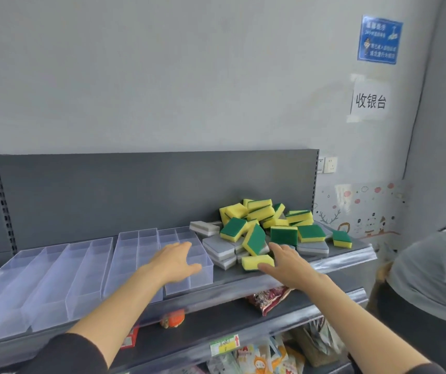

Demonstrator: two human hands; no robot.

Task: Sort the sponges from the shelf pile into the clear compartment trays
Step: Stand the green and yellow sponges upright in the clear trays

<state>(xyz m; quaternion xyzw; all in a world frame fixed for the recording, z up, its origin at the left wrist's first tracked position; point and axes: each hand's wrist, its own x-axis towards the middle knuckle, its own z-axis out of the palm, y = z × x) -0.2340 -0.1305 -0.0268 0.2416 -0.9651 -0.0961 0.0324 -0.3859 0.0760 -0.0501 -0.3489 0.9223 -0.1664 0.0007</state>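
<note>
Sponges, yellow-and-green rectangles [267,220] heaped with grey-and-white ones [223,251], sit at the right end of the dark grey metal shelf [231,275], against its grey back panel [108,195]. Clear plastic compartment trays [89,265] fill the left. My left hand [176,261] is spread over a tray, holding nothing. My right hand [288,261], fingers straight, touches a yellow sponge [255,261] at the pile's front. The pale grey wall [189,76] carries a blue sign [380,39] and a white paper notice [370,101].

Trays [54,279] on shelf [232,276], left. Sponge pile [259,211] right of them, against back panel [108,198]. Left hand [174,261] over rightmost tray [203,273], right hand [288,263] at pile's front. Packets [267,298] on lower shelf [216,317].
</note>
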